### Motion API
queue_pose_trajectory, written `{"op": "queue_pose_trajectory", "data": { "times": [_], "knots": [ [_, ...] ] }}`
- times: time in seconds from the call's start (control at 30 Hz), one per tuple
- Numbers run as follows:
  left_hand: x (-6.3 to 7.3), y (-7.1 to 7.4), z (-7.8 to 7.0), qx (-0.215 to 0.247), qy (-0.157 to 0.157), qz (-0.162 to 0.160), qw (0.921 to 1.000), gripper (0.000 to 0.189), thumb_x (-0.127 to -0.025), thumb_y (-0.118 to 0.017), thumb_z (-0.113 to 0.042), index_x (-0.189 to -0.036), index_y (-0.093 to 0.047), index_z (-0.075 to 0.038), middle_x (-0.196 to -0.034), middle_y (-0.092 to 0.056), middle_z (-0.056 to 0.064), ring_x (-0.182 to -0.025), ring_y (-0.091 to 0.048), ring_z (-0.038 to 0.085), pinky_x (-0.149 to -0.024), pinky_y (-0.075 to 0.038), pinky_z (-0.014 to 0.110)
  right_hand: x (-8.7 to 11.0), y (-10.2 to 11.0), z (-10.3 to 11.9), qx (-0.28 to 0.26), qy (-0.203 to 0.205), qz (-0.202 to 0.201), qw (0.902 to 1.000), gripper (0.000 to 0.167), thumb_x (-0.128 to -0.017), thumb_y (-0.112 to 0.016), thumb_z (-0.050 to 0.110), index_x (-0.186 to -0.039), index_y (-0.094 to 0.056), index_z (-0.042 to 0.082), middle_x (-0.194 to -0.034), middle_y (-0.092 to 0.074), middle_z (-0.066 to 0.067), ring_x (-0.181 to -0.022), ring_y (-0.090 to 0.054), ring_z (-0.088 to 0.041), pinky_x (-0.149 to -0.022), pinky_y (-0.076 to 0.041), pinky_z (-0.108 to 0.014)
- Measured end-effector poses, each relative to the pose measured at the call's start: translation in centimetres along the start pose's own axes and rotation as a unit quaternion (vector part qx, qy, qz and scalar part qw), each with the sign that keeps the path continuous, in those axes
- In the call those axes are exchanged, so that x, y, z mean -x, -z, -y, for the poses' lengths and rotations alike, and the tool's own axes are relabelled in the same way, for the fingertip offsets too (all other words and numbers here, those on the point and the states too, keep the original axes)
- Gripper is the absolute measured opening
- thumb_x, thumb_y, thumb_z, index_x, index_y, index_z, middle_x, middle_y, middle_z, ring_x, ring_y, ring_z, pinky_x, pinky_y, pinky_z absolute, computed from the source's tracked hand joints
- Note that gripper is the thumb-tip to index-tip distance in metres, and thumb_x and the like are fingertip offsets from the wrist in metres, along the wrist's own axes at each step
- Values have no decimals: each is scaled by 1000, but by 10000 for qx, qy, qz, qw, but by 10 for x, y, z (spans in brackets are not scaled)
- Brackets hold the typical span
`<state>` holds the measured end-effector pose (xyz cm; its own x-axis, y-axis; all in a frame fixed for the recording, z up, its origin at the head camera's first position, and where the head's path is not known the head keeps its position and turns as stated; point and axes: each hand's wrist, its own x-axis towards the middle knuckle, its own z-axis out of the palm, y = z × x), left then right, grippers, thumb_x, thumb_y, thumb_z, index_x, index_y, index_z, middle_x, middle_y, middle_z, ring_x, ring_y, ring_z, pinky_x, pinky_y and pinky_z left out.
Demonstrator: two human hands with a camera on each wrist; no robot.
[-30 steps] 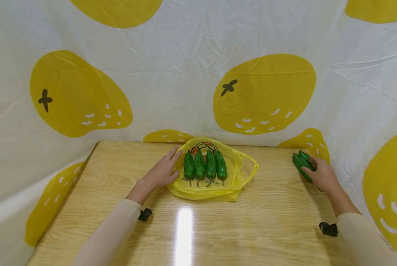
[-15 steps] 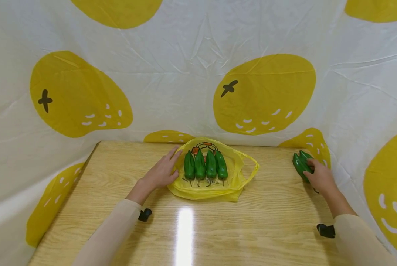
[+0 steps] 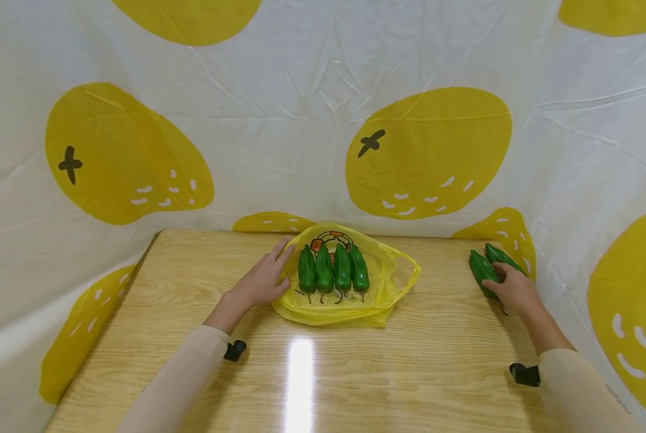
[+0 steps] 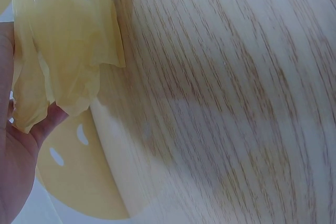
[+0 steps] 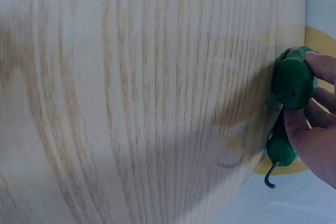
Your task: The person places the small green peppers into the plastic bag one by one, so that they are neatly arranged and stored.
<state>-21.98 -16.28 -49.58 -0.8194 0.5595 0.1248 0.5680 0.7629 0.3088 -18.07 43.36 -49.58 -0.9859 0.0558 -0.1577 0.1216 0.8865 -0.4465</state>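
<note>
My left hand [image 3: 260, 279] rests at the left edge of a thin yellow plastic bag [image 3: 379, 300], its fingers fairly straight and spread along the rim. In the left wrist view, a fold of the bag [image 4: 68, 51] hangs in front of the thumb. Several green peppers [image 3: 324, 270] lie side by side in the bag, stems towards me. At the far right, my right hand [image 3: 518, 291] grips a green pepper [image 3: 481, 269] between thumb and fingers, as the right wrist view shows. Another green pepper [image 3: 501, 255] lies just beyond it, partly hidden by the hand.
A wooden tabletop [image 3: 404, 373] lies under everything. White cloth [image 3: 279, 150] with large yellow fruit prints rises at the back and both sides. The bag's loop handle [image 3: 412, 270] sticks out to the right. Black devices [image 3: 526, 374] sit at both wrists.
My right hand has shifted a little left with one pepper, which now sits apart from the pepper behind it. The left hand, the bag and the peppers in it stay put.
</note>
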Motion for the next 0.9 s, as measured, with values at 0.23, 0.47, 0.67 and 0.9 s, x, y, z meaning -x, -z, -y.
{"op": "queue_pose_trajectory", "data": {
  "times": [0.23,0.47,0.67,0.9],
  "knots": [
    [-1,0,0,-40,16,37,10000,79,-97,-62,-16,-164,-22,-4,-173,-10,16,-127,-57,43,-108,-47,55,-1,-3,1,-78,-161,335,9993,82,-103,-59,40,-151,-27,-19,-142,-41,-49,-123,-47,-63,-98,-44,-69],
    [0,1,-1,-35,39,43,10000,80,-97,-63,-16,-164,-23,-4,-173,-12,16,-128,-56,44,-108,-47,55,-3,-2,5,-88,-320,707,9969,89,-101,-60,41,-152,-22,-21,-143,-36,-50,-123,-44,-64,-99,-43,-70],
    [0,0,-1,20,28,-4,10000,79,-96,-64,-16,-164,-25,-3,-172,-16,19,-130,-55,44,-109,-47,56,-4,-5,4,-273,-225,779,9963,88,-101,-60,38,-152,-19,-21,-144,-33,-50,-126,-41,-64,-100,-40,-72],
    [0,0,-1,18,64,11,10000,80,-97,-63,-17,-164,-23,-4,-173,-11,16,-131,-55,43,-109,-47,55,-2,-6,3,-515,-215,694,9960,87,-102,-59,35,-152,-17,-22,-144,-32,-51,-124,-44,-63,-97,-45,-69]
  ]
}}
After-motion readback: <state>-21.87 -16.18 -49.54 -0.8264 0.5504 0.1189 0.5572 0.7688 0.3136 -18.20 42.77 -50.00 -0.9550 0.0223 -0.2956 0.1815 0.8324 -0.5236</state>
